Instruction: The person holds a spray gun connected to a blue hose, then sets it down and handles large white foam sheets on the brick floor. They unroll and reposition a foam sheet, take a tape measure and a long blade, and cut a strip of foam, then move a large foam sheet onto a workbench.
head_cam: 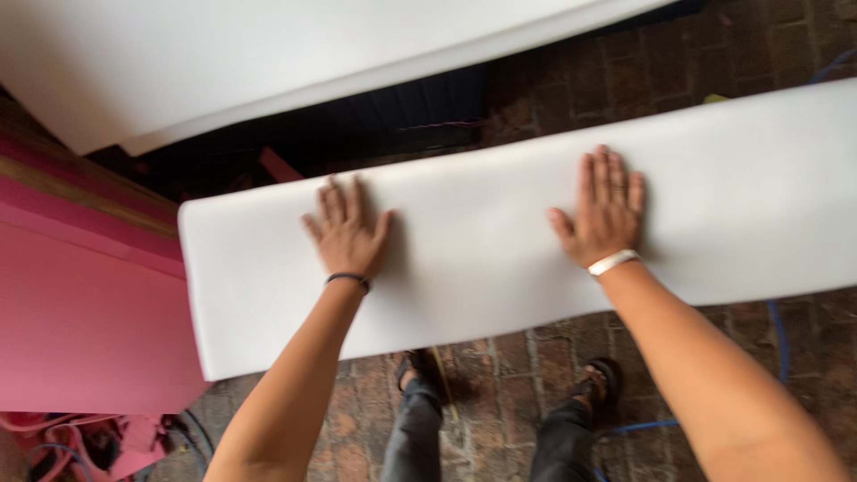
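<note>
Both my hands lie flat, fingers spread and gripping nothing, on the white foam slab [500,241] that runs across the middle of the frame from centre left to the right edge. My left hand [346,234] presses near the slab's left end; my right hand [603,212] sits further right. The slab looks lifted off the brick floor [500,366], above my feet. A second white sheet [268,54] fills the upper left. Pink foam [80,312] sits at lower left. Judgement: slab under control, not yet set down anywhere.
</note>
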